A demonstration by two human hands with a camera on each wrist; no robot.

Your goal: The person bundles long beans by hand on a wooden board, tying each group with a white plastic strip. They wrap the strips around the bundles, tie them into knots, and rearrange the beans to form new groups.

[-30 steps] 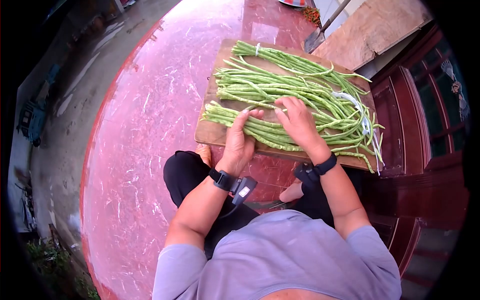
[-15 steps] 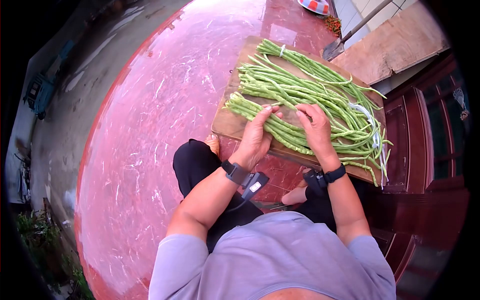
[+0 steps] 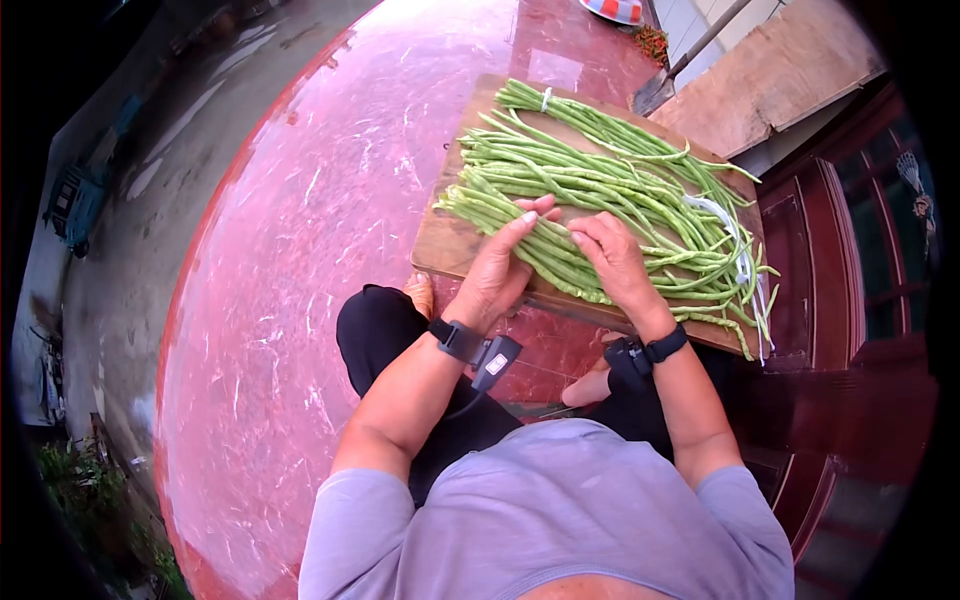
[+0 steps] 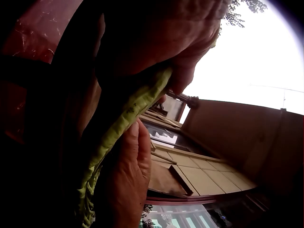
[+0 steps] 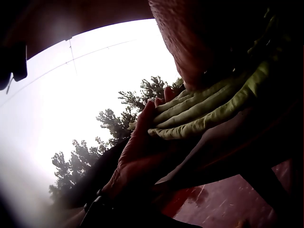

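Note:
Long green yardlong beans lie in bundles on a wooden board [image 3: 437, 243] in the head view. My left hand [image 3: 495, 278] holds the nearest bundle [image 3: 562, 268] close to its left ends, thumb on top. At the bundle's far side, my right hand [image 3: 615, 265] has its thumb and fingers bent together on the beans; its fingertips are partly hidden. The right wrist view shows several beans [image 5: 204, 111] running from the left palm to under the right hand. Behind lie a loose middle bundle [image 3: 570, 183] and a far bundle [image 3: 600, 122] tied with a white band [image 3: 546, 98].
White strips [image 3: 738, 238] lie over the beans' right ends. A wooden panel [image 3: 775, 80] leans beyond the board, with a shovel [image 3: 655, 92] beside it. Dark red doors [image 3: 800, 270] stand at the right. Knees and feet are under the board's near edge.
The held bundle's left ends have risen and shifted towards the middle bundle. My right fingers have drawn in closer to the left hand. The head view has swung a little.

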